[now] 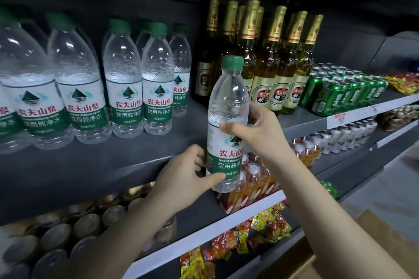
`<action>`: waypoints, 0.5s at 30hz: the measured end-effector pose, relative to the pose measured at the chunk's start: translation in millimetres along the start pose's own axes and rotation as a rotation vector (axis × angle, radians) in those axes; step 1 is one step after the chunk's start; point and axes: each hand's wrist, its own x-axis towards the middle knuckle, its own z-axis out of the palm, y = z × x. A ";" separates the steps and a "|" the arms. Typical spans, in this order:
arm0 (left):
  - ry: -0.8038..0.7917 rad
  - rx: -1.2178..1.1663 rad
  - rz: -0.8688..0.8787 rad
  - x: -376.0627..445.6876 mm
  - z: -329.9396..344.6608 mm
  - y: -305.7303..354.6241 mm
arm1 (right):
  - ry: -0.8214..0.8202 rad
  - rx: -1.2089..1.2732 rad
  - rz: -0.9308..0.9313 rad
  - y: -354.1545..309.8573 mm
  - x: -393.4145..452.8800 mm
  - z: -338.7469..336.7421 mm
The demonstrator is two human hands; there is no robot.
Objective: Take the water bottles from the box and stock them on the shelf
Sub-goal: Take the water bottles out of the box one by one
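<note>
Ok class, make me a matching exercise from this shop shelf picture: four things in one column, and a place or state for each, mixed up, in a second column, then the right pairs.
Things
1. held water bottle
2. beer bottles
3. green cans
4. stocked water bottles

Places or states
A. far right on the dark shelf
B. gripped by the left hand and right hand
C. standing left on that shelf
D. gold foil necks, mid-shelf

Pairs: 1-B, 2-D, 3-A, 4-C
</note>
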 end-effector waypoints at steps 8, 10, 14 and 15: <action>0.113 -0.029 0.054 23.3 -17.9 10.7 | -0.022 -0.027 -0.063 -18.7 37.6 -5.9; 0.139 -0.025 0.060 29.2 -23.2 10.2 | -0.024 -0.028 -0.079 -24.1 49.6 -8.4; 0.192 0.011 0.027 39.4 -36.7 4.0 | -0.041 0.003 -0.113 -32.2 74.5 -7.7; 0.202 0.031 0.016 41.7 -40.0 1.3 | -0.048 0.007 -0.114 -32.2 80.2 -5.6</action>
